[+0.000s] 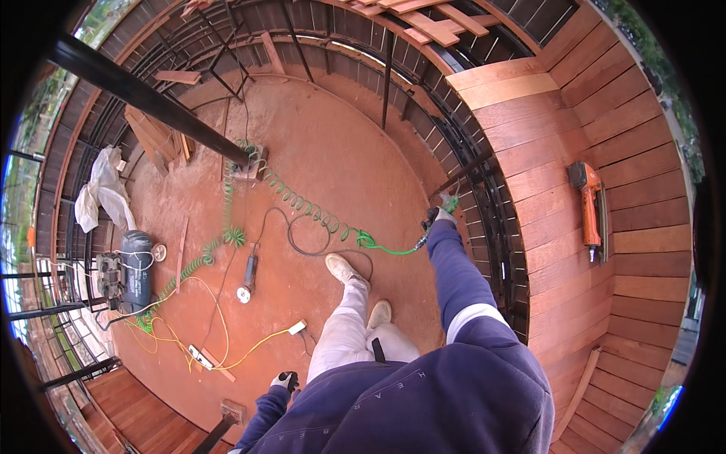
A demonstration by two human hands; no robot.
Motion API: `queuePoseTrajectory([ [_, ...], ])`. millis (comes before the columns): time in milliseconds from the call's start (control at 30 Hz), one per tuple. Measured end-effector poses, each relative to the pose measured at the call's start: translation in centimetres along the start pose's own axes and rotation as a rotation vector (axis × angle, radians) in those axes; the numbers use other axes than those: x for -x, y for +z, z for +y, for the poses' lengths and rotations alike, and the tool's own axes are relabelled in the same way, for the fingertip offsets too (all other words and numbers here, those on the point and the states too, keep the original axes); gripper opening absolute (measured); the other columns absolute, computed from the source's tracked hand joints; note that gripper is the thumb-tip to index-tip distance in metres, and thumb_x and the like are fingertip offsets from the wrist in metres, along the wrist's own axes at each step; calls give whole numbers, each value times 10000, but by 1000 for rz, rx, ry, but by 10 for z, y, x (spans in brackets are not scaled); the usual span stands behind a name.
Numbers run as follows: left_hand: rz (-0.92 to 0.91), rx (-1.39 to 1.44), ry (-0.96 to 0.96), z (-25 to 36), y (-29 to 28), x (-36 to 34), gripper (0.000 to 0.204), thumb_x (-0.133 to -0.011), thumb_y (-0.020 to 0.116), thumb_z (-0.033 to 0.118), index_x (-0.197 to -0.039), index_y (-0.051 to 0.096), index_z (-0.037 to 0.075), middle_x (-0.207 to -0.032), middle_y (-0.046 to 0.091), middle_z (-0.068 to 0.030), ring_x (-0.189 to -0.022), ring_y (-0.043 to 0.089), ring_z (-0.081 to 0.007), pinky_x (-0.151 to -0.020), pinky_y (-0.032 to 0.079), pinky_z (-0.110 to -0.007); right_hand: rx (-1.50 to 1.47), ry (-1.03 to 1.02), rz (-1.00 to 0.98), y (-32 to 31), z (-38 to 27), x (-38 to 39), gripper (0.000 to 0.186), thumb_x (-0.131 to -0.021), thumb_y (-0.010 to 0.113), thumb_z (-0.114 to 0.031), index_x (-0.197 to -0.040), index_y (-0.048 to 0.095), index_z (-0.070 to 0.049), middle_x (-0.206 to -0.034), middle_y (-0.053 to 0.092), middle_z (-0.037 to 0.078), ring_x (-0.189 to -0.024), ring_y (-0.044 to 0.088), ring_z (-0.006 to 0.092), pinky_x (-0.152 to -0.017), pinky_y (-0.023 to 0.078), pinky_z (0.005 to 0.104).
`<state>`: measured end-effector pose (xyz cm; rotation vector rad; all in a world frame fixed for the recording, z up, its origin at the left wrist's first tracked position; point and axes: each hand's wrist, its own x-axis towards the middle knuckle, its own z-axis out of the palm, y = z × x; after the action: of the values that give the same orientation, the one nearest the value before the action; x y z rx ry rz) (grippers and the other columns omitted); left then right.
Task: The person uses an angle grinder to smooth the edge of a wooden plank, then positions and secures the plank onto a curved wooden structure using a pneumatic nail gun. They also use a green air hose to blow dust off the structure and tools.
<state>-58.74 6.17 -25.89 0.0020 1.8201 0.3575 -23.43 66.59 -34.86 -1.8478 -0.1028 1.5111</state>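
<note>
My right hand (439, 218), gloved, reaches forward and is closed on a small green air tool (451, 203). A green hose (397, 250) runs from it into a long coil (310, 212). To its right, an orange nail gun (587, 204) lies on reddish wooden planks (537, 272). My left hand (286, 382), also gloved, hangs low beside my leg with fingers curled; whether it holds anything is too small to make out.
An air compressor (136, 268) stands left, near white sheeting (106, 185) and stacked boards (151, 136). A grinder (248, 276), power strip (200, 356) and cables lie on the dusty floor (348, 136). Black posts (144, 91) and curved metal framing surround me.
</note>
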Motion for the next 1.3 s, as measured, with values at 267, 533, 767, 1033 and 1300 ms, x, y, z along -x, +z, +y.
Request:
queuePoseTrajectory([
  [267,14,60,-27,93,-47,-62,201,-875,616,251,-974,617,76,-838,646,-67,-692,626,-198,-556,455,-315,54,-58,61,62,-25,-1,169,-810,606,-180,-690,621,-62,-556,557,72,-402,509,197,-393,482,364],
  [533,-42,278,119,194,-69,-75,273,-877,609,293,-1052,608,84,-845,643,-54,-684,622,-181,-581,455,-292,163,-8,20,106,-98,-39,165,-794,631,-166,-687,633,-41,-592,594,62,-408,500,177,-392,453,334],
  [767,46,253,-71,205,-37,-64,205,-880,592,237,-992,638,71,-811,653,-64,-642,619,-172,-514,429,-276,126,4,-84,133,-135,-87,147,-777,644,-171,-690,636,-53,-587,590,63,-405,478,184,-409,443,336],
  [1033,38,359,-69,244,-8,-59,194,-893,574,201,-1007,630,54,-815,648,-58,-650,607,-161,-532,427,-267,200,46,9,155,-152,-155,134,-782,645,-166,-713,638,-51,-596,595,69,-412,493,179,-407,418,319],
  [1300,55,380,-36,268,20,-45,234,-885,590,216,-1048,627,53,-845,646,-55,-695,619,-168,-562,441,-273,249,13,-96,208,-184,-149,130,-765,647,-147,-702,627,-35,-607,603,80,-417,516,193,-412,449,338],
])
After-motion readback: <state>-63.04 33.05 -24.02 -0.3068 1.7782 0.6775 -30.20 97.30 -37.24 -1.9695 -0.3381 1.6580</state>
